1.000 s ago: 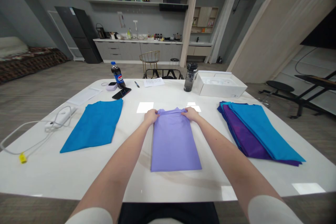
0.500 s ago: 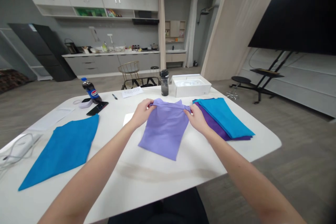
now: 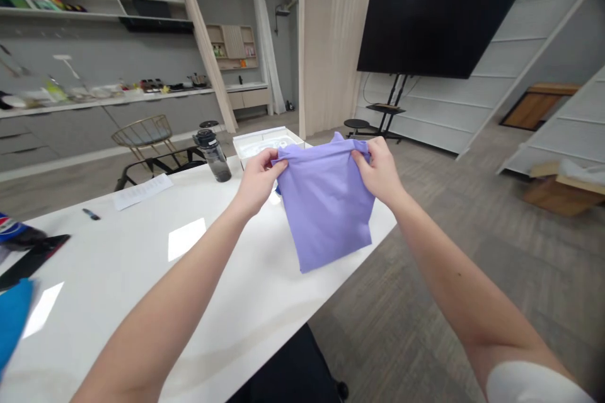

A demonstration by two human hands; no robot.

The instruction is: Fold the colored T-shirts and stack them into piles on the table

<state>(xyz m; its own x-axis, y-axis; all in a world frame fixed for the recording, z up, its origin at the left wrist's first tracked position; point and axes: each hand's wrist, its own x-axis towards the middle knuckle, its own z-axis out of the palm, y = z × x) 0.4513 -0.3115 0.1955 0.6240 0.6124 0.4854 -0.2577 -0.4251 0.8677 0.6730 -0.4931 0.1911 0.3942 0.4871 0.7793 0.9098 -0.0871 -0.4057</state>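
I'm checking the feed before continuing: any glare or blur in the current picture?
Head view: bright rectangular glare patches on the white table; head view: cardboard box at the right edge looks smeared; head view: lilac cloth reads fairly clearly.

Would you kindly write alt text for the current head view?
A person's left grip and right grip hold a lavender cloth by its upper edge at a white table. Beyond it are a dark-lidded bottle and a partly hidden white box.
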